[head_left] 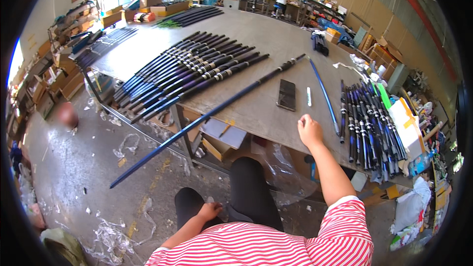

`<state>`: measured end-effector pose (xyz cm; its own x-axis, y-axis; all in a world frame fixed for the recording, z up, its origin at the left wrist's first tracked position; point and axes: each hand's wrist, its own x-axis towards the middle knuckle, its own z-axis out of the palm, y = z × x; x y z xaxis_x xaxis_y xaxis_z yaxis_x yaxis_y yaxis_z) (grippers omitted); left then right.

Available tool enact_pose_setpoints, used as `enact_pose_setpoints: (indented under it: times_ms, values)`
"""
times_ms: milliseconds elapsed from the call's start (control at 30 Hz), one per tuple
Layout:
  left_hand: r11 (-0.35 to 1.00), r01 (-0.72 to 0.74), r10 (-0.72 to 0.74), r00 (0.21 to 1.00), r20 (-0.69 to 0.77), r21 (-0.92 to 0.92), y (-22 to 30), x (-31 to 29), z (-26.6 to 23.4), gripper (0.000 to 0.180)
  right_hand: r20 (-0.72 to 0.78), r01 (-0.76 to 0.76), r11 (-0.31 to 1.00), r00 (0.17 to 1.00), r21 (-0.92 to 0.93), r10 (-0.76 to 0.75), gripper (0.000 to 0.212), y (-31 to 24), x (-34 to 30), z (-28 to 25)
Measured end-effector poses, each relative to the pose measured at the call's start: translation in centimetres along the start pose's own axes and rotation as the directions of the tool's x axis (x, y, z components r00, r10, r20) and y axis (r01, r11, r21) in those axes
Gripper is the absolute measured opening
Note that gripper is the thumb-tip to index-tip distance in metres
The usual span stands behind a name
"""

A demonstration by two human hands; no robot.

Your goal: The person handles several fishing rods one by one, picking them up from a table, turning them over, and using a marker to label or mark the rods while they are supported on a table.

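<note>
Right hand (309, 131) rests curled on my table edge (256, 118), empty; just beyond it the thin blue rod (322, 93) looks light, whippy; I'd grip near its butt.

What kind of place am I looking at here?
Probably a workshop that makes or packs fishing rods: rows of dark blue-and-black rod sections lie across a big grey worktable, and cardboard boxes crowd the walls. The person's right hand rests on the table edge.

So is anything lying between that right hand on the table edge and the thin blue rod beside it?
Nothing visible: bare grey tabletop separates the right hand from the thin blue rod. The white marker and black phone lie farther up the table.
</note>
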<state>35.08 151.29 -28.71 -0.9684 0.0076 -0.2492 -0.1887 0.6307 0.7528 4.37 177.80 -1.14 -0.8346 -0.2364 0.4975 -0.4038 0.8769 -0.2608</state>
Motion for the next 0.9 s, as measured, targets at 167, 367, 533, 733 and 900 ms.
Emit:
enact_pose_setpoints:
  times_ms: [167,367,533,733,900]
  values:
    - [0.986,-0.017,-0.009,0.988,0.157,0.163,-2.5,-2.2,-2.1,0.032,0.059,0.002,0.999,0.998,-0.040,0.000,0.015,-1.8,0.7,-0.3]
    - [0.953,0.241,-0.197,0.954,0.224,-0.186,3.9,-8.8,-5.0,0.043,0.053,0.036,0.997,0.998,-0.073,-0.032,0.016,-0.5,0.5,-0.8]
    - [0.930,0.314,-0.289,0.946,0.146,-0.192,11.4,-13.4,-6.6,0.038,0.059,0.125,0.991,0.991,-0.036,-0.123,0.018,-1.7,0.3,-0.1]
    - [0.997,0.055,-0.067,0.977,0.205,0.063,12.5,-7.5,-4.7,0.034,0.046,0.128,0.989,0.991,-0.068,-0.125,0.019,-1.8,0.1,-0.8]
    - [0.976,0.020,-0.079,0.961,0.266,0.218,13.8,-1.4,-3.8,0.032,0.077,0.180,0.972,0.983,-0.152,-0.170,0.020,-2.0,0.4,-0.3]
